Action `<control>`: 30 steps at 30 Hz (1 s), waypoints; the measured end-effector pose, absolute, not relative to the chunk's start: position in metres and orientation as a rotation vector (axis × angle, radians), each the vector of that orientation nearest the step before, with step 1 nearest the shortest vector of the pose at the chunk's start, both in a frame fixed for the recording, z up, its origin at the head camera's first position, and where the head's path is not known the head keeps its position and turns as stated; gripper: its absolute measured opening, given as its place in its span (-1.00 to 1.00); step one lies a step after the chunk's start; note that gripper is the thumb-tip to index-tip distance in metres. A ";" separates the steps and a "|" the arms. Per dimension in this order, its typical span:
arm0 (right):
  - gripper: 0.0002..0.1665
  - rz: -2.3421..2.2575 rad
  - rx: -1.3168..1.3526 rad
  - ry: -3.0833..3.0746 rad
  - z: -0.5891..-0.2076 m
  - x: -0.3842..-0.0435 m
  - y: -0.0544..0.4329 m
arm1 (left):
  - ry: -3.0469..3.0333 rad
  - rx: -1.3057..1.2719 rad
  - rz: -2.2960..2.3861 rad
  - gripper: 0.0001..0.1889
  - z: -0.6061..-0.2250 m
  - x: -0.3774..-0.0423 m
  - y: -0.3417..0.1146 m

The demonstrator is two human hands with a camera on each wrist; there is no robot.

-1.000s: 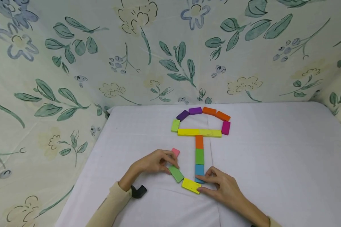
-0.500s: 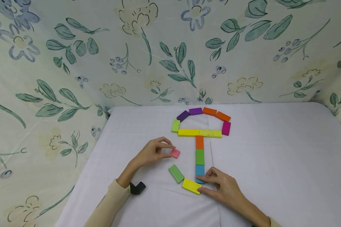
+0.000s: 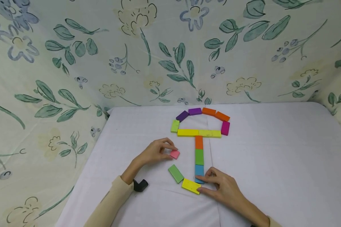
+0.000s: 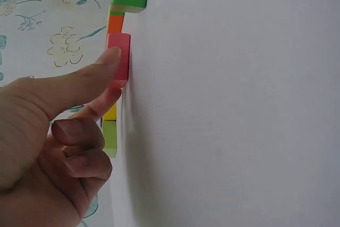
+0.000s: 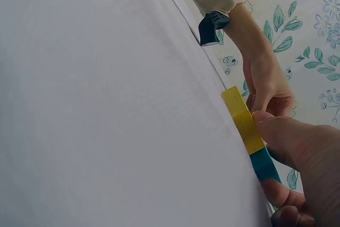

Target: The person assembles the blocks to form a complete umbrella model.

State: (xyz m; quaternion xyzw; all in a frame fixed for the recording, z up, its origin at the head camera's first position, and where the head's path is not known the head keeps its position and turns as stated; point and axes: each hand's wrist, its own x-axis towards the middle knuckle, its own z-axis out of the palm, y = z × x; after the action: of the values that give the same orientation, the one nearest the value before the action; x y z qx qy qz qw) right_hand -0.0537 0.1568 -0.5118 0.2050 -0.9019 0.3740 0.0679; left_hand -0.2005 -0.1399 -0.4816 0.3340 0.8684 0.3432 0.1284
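My left hand (image 3: 157,151) pinches a small pink block (image 3: 175,154) between thumb and index finger; the left wrist view shows the thumb against the pink block (image 4: 123,59). Just nearer lies a green block (image 3: 176,173), slanted, its lower end by a yellow block (image 3: 191,186). My right hand (image 3: 223,184) rests at the foot of the block column, thumb touching the right end of the yellow block and index finger on the blue block (image 3: 199,170). In the right wrist view the thumb lies against the yellow block (image 5: 243,120), with the teal-looking block (image 5: 264,164) by the fingertip.
Above the blue block the column continues with a green block (image 3: 199,157) and an orange block (image 3: 199,142). Two long yellow blocks (image 3: 188,132) form a crossbar, topped by an arch including a purple block (image 3: 195,111) and a magenta block (image 3: 225,128). White cloth (image 3: 272,164) covers the table.
My left hand has left the green block and moved away from me to the pink block, which it now grips. My right hand stays in place.
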 end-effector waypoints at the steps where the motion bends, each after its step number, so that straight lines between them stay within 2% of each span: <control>1: -0.55 1.125 0.617 -2.719 -0.512 -0.054 0.157 | 2.522 0.971 0.994 -0.70 -0.482 -0.201 -0.139; 11: -0.54 1.127 0.609 -2.730 -0.511 -0.054 0.157 | 2.411 0.990 1.029 -0.74 -0.478 -0.211 -0.152; 30: -0.56 1.162 0.639 -2.704 -0.513 -0.053 0.158 | 2.259 0.961 0.986 -0.68 -0.476 -0.210 -0.166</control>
State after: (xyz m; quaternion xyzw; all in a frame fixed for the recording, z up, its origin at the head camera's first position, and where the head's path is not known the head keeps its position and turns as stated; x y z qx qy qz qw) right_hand -0.0532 0.1580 -0.5132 0.2119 -0.8959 0.3851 0.0649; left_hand -0.2097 -0.1656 -0.4755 0.3523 0.8277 0.3613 0.2456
